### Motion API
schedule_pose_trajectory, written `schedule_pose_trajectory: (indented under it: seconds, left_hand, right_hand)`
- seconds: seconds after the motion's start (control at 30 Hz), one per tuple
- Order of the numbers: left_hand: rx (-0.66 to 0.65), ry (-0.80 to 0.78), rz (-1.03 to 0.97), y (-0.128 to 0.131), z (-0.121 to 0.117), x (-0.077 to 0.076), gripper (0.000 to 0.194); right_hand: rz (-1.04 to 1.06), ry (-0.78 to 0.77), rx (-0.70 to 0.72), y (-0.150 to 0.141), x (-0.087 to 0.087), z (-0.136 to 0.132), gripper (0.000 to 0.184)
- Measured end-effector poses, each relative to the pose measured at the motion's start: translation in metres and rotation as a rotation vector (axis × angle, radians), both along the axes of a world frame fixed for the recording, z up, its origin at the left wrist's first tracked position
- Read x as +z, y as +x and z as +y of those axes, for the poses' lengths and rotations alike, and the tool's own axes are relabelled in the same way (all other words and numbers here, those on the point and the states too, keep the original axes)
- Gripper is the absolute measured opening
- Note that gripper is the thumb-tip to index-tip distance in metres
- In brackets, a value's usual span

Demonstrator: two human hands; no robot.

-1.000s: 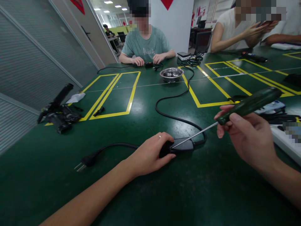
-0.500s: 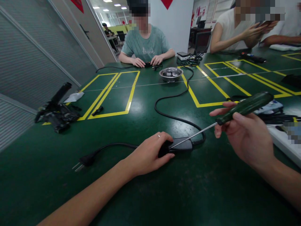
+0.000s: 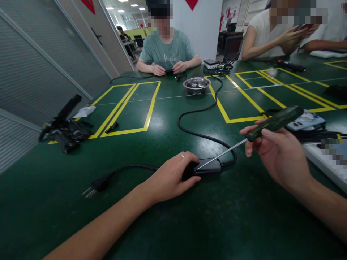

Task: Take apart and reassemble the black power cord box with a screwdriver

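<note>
Glossy, smooth green tabletop [image 3: 151, 224]

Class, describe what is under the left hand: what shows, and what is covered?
Part of a black box lies under the left hand; its right end shows. A black cord also disappears beneath the hand. Whether and where they join is covered.

Office-like room, taped worktable [image 3: 146, 166], ceiling lights [image 3: 123, 1].

Screwdriver handle [image 3: 275, 124] dark green, shaft silver, centre right of frame; cord adapter [image 3: 210, 166] black, lower centre. Tabletop [image 3: 173, 231] deep green, marked with yellow tape outlines [image 3: 148, 119]. Upper centre, teal shirt [image 3: 170, 48] with pale lettering.
</note>
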State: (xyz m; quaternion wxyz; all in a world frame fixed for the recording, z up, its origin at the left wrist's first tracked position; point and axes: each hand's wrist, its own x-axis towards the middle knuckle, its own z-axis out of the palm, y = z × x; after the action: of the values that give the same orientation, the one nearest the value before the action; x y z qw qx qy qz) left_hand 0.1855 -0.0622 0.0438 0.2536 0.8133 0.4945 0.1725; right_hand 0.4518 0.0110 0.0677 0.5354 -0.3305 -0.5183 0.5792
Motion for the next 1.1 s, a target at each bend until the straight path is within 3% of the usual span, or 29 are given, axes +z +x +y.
schedule_pose_trajectory:
  seconds: [0.37,0.73,1.1]
  left_hand:
    - [-0.005,-0.012,-0.008,0.0,-0.001,0.001,0.035]
    - [-0.007,-0.006,-0.003,0.0,0.0,0.002,0.035]
    - [-0.006,-0.013,-0.003,0.001,0.0,0.001,0.035]
  right_hand:
    - [-0.074,0.057,-0.103,-0.002,0.001,0.0,0.01]
    - [-0.001,0.022,-0.015,-0.003,0.001,-0.005,0.012]
    - [-0.17,-0.161,-0.107,-0.006,-0.009,0.005,0.024]
